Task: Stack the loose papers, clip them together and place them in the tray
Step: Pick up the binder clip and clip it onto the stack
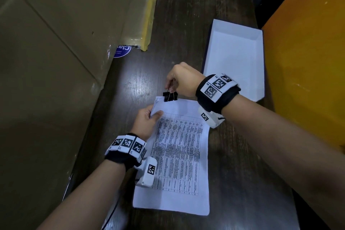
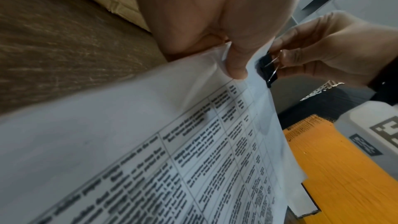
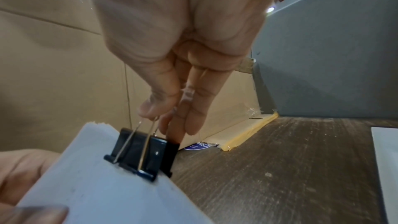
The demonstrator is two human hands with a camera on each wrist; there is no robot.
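One dark wooden table (image 1: 186,30) carries everything here. A single large cardboard box (image 1: 56,43) fills the side from 7 to 11 o'clock, with one round blue sticker (image 1: 122,51) at its lower corner. One orange surface (image 1: 308,61) stands at 2 to 4 o'clock.

One white tray (image 1: 235,56) with dark outer walls sits at 1 o'clock from the papers; its white floor shows nothing inside it.

One stack of papers (image 1: 177,155) lies at the centre toward 6 o'clock, the top sheet printed with a table of text. How many sheets make up the stack cannot be told. Its near end rests on the table, while its far left corner is raised.

One black binder clip (image 1: 170,96) sits on the far edge of the stack, at 12 o'clock of the sheets. In the right wrist view its black body straddles the paper edge.

Two hands are at work, each with a wrist band bearing square markers. The left hand (image 1: 147,119) pinches the far left corner of the stack, thumb on top and fingers beneath. The right hand (image 1: 182,80) pinches the clip's wire handles together between thumb and fingertips (image 3: 189,108), above the clip.
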